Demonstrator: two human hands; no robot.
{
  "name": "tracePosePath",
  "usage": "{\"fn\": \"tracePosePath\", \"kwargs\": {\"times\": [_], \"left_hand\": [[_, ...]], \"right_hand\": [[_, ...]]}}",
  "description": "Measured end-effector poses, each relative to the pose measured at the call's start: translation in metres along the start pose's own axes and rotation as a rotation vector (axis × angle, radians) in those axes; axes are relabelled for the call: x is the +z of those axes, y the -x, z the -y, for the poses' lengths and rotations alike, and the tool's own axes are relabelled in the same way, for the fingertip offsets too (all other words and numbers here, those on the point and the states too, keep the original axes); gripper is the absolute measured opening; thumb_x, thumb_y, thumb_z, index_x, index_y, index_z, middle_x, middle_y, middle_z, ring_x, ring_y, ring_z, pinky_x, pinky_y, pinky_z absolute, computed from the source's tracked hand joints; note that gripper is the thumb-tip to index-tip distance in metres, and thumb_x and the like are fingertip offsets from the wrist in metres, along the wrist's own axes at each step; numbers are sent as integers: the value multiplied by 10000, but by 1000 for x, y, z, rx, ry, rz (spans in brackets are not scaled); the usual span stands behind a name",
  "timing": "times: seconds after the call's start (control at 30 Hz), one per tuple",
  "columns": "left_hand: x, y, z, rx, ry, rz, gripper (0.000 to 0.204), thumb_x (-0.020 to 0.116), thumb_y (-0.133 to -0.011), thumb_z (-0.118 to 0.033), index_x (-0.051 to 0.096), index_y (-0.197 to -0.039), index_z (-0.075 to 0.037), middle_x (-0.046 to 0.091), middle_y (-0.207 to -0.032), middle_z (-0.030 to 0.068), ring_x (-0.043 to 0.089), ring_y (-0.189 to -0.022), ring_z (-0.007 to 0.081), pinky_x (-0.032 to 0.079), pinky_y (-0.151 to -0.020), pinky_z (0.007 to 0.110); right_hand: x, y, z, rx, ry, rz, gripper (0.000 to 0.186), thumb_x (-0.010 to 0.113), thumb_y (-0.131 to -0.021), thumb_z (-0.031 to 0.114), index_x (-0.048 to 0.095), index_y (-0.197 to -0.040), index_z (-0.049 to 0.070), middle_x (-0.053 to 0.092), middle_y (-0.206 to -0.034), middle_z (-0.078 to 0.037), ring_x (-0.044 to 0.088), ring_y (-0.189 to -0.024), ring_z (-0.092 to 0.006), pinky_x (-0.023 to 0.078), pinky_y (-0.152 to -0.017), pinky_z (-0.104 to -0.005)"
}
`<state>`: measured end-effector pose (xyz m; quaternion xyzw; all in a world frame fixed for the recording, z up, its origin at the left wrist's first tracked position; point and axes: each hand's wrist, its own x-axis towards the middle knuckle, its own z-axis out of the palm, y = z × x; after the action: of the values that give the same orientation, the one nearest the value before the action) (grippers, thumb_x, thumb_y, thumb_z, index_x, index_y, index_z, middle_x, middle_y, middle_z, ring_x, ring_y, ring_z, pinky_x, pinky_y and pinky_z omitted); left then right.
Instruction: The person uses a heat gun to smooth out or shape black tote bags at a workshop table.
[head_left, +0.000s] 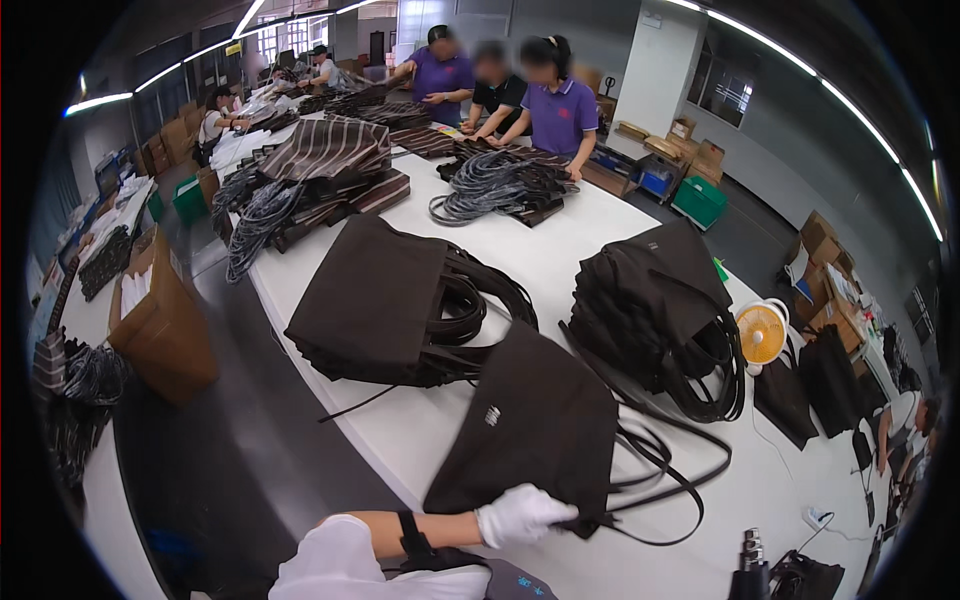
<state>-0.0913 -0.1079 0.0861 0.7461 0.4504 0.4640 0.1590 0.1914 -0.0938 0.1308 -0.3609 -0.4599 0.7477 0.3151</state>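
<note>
A dark brown tote bag point(530, 420) lies on the white table in front of me, its long straps spread to the right. My left hand point(525, 515), in a white glove with a black band at the wrist, is closed on the bag's near edge, close to the strap ends. The fingertips are partly lost against the dark cloth. My right hand is out of view. Beyond the bag stand a stack of matching bags point(370, 290) on the left and another stack point(655, 300) on the right, straps hanging out of both.
An orange-and-white fan point(763, 335) stands at the right, near more dark bags point(832, 380). A black tool with a metal tip point(752, 555) rises at the near edge. Striped bags point(325, 160) with grey straps point(475, 190) are piled farther back, where several people work. A cardboard box point(165, 330) stands left.
</note>
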Motion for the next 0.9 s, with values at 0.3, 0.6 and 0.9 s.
{"fn": "tracePosePath", "kwargs": {"times": [0.3, 0.6, 0.9], "left_hand": [[-21, 16, 17, -490, -473, 45, 631, 743, -706, -294, 493, -1221, -30, 587, -1066, 160, 569, -1012, 340, 468, -823, 410], [13, 71, 72, -1165, 663, 209, 543, 649, -863, -369, 567, -1193, 55, 656, -1082, 156, 628, -971, 219, 497, -861, 316], [-3, 69, 72, -1288, 973, 24, 560, 491, -958, -451, 546, -1226, 38, 628, -1152, 109, 612, -1018, 174, 484, -911, 291]], "right_hand": [[-7, 19, -1, -92, -51, -77, 512, 674, -698, 46, 493, -1161, -75, 610, -821, -146, 593, -615, -216, 485, -530, -291], [3, 38, -5, -88, -91, -174, 509, 663, -681, 26, 497, -1148, -86, 610, -795, -153, 592, -593, -222, 482, -514, -294], [40, 70, 6, 71, 123, -21, 466, 695, -746, -10, 550, -1188, 24, 681, -921, -73, 660, -843, -167, 531, -760, -300]]}}
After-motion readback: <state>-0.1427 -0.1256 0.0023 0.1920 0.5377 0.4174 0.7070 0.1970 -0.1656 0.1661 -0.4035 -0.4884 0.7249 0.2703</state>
